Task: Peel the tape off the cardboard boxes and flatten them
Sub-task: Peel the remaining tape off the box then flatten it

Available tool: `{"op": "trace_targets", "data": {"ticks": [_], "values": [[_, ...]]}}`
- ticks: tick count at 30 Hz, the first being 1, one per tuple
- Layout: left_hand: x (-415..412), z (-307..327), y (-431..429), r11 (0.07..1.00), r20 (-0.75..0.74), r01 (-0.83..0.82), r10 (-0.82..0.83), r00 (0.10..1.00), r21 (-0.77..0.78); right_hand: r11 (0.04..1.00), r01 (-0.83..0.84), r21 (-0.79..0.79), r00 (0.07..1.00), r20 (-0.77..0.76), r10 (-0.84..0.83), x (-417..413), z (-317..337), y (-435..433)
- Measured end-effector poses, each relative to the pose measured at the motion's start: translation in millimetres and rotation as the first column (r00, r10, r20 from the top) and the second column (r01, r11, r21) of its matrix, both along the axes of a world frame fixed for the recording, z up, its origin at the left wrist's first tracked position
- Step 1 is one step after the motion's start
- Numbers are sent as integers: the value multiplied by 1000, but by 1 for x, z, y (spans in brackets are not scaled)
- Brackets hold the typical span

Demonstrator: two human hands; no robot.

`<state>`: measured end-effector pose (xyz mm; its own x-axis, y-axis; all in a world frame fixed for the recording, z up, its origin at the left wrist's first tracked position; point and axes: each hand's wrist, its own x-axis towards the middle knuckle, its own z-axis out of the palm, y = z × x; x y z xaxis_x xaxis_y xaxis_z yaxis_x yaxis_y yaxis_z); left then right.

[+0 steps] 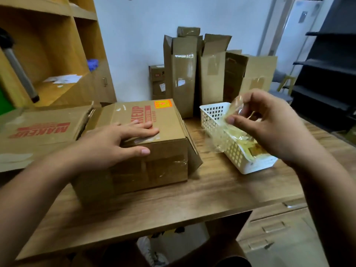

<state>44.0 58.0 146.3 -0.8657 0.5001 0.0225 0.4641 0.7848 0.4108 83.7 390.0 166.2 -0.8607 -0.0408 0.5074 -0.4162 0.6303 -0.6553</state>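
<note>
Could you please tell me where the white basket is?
In the head view, the white basket sits on the wooden table, right of centre, beside the printed cardboard box and under the right hand pinching tape.

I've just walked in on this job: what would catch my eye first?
The right hand, raised over the white basket, pinches a strip of clear tape. The left hand rests on the printed cardboard box beside it, with opened boxes standing behind.

A white perforated basket (pixel 213 114) sits on the wooden desk (pixel 192 199), with wooden shelving (pixel 48 45) at left.
</note>
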Motion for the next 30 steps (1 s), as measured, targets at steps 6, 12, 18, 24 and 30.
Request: {"op": "trace_targets", "data": {"ticks": [6, 12, 18, 24, 30], "values": [[-6, -5, -5, 1000, -26, 24, -24, 999, 12, 989, 149, 24, 982, 118, -150, -37, -1, 49], [-17, -11, -12, 999, -51, 33, -32, 998, 13, 932, 284, 225, 923, 199, -330, -52, -33, 72], [-19, -14, -12, 997, -71, 61, -57, 996, 46, 901, 244, 358, 891, 283, -354, -49, -44, 66], [-22, -16, -13, 997, -72, 62, -59, 996, 43, 861, 263, 435, 870, 279, -407, -47, -43, 58], [-20, -16, -11, 996, -84, 67, -62, 995, 66, 793, 326, 515, 840, 228, -493, -43, -40, 52]]}}
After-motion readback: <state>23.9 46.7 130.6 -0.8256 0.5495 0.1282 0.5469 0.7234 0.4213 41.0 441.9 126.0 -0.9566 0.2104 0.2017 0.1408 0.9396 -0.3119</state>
